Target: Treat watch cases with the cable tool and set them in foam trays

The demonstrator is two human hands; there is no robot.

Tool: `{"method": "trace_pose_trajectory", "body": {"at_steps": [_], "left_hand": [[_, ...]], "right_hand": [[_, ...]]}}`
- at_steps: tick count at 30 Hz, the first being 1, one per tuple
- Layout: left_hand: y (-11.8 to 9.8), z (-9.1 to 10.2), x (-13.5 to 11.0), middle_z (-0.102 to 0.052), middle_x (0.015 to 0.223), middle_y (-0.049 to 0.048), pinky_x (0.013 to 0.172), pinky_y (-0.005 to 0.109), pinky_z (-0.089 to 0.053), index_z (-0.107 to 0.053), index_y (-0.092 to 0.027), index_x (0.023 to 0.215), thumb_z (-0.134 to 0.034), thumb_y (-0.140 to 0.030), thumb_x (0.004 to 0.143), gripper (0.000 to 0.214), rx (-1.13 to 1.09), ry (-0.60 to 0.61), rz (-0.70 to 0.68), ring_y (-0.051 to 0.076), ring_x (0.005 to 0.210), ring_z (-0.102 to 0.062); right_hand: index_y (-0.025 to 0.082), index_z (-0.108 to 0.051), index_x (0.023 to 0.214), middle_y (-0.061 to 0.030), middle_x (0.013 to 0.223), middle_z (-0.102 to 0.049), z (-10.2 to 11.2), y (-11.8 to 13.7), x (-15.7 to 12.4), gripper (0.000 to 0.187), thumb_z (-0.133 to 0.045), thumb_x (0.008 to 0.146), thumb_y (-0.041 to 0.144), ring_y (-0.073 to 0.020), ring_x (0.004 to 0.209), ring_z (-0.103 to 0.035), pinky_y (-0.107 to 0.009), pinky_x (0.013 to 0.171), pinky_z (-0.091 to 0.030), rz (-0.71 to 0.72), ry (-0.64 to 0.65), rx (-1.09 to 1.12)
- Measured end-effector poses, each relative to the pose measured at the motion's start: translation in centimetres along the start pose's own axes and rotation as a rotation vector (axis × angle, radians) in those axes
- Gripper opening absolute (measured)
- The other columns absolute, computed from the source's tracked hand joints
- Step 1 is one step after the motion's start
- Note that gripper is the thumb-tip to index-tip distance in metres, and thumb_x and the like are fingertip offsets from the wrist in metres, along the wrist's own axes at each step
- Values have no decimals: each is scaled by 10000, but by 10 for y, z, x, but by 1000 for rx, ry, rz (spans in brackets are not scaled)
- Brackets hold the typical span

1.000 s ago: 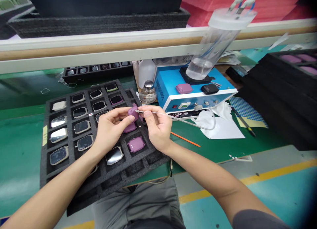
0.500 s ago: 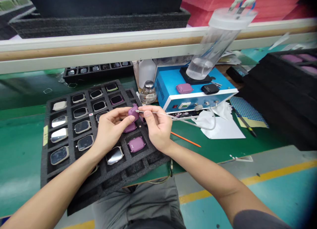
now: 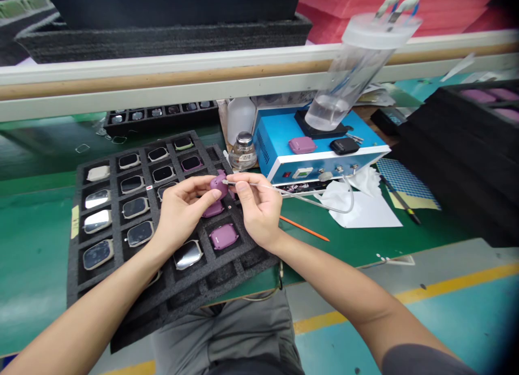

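Note:
Over a black foam tray (image 3: 170, 280), my left hand (image 3: 182, 204) pinches a purple watch case (image 3: 219, 185) between thumb and fingers. My right hand (image 3: 257, 207) grips a thin metal-tipped nozzle (image 3: 229, 183), its tip against or very close to the case. From the nozzle, a clear tube (image 3: 300, 196) runs to the front of a blue machine (image 3: 270, 137). Below my hands, another purple watch case (image 3: 224, 236) lies in a tray pocket. Several watch bodies with dark screens (image 3: 135, 207) fill other pockets.
A clear cylinder (image 3: 330, 93) with liquid stands tilted in view on the machine, behind a purple case (image 3: 302, 144) and a black case (image 3: 344, 145). A glass bottle (image 3: 244, 153), orange stick (image 3: 304, 228) and white paper (image 3: 365, 210) are nearby. Black trays (image 3: 458, 147) are stacked right.

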State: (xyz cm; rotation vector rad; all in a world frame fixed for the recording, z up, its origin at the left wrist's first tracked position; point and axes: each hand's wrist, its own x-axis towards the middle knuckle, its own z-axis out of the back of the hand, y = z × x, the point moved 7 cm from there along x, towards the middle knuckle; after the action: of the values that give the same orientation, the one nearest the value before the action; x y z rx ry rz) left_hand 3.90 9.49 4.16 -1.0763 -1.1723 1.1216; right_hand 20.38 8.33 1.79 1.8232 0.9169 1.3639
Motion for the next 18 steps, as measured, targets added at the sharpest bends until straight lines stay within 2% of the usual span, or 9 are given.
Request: {"method": "trace_pose_trajectory", "body": {"at_steps": [18], "left_hand": [[2,0,0,-801,961,56,803,263,-583,-799,-175,1039,-892,-322,745,342,6,9,-3,149,820,-710]], "right_hand": [[239,-710,1038,-44,1047,-762,0,-1,1,174,-623,991,382,-168,953,-751,-304,852,-643,-17,1,19]]}}
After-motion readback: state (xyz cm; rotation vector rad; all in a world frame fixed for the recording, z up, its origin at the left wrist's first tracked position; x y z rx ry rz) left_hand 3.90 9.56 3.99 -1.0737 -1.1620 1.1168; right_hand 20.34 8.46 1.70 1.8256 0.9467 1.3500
